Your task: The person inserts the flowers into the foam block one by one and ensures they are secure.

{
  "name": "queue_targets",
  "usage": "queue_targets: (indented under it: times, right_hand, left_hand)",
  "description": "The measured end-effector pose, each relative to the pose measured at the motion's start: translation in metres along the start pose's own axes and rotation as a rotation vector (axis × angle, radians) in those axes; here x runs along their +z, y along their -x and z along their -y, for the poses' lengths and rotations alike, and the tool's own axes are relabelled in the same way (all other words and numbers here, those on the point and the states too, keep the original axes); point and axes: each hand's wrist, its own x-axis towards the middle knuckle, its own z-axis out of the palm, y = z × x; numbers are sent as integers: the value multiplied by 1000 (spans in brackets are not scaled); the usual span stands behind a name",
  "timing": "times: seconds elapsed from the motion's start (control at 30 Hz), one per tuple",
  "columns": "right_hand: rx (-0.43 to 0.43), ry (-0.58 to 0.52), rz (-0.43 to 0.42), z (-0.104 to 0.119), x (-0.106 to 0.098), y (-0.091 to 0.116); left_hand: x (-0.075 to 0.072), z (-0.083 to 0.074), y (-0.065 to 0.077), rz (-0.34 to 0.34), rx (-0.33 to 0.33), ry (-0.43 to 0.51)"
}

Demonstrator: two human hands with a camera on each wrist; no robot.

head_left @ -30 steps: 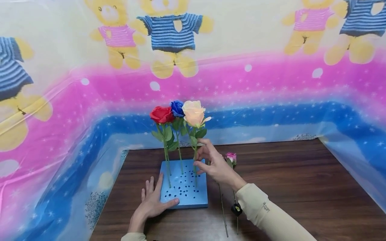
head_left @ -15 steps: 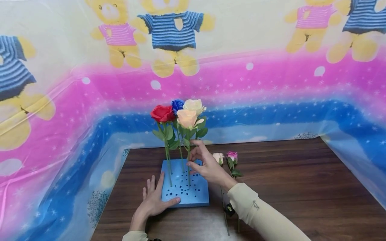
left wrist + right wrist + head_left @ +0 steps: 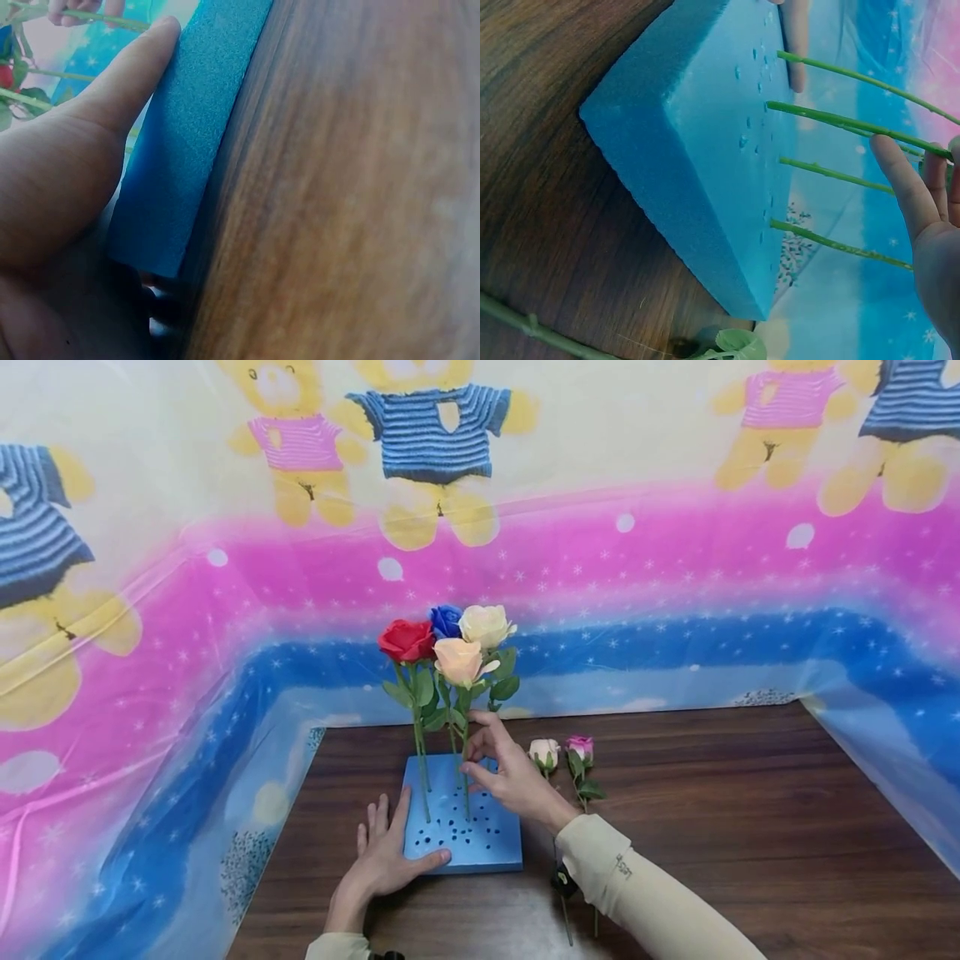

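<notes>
In the head view, my right hand [image 3: 513, 777] pinches the green stem of a peach rose [image 3: 459, 662]. The rose stands upright, its stem end at the holed top of a blue foam block [image 3: 480, 857]. A red rose [image 3: 407, 641], a blue rose [image 3: 446, 621] and a cream rose [image 3: 487, 626] rise from the same block. My left hand [image 3: 386, 860] rests against the block's left side, fingers spread and thumb lying over the front. From the right wrist, several stems meet the foam, and the thumb lies along the pinched stem [image 3: 840, 120].
Right of the block, a pale rose [image 3: 544, 752] and a pink rose [image 3: 581, 749] lie on the dark wooden table [image 3: 712, 827]. A small black object [image 3: 562, 881] is partly behind my right sleeve. A bear-print cloth [image 3: 570, 560] hangs around the table.
My right hand has moved left with the peach rose, bringing the cream rose and the pale rose on the table into sight. My left hand stays on the block.
</notes>
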Motion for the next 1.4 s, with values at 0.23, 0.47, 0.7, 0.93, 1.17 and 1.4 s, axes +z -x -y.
queue_targets:
  times: [0.23,0.47,0.7,0.93,1.17,1.4]
  right_hand:
    - [13,4,-2,-3,0,-2]
    - [29,7,10,-8,1,-2]
    - [45,45,23,-15,5,0]
    - [51,17,16,-18,5,1]
    - [50,-52,11,-21,4,2]
    - [72,-54,22,-19,1,4]
  left_hand:
    - [-6,-12,4,25,-20,-10]
    - [-7,-13,4,32,-36,-19]
    - [-8,-16,3,55,-55,-47]
    - [-9,-17,3,56,-53,-49]
    - [-6,-12,4,28,-22,-2]
    - [-8,-10,1,54,-50,-36]
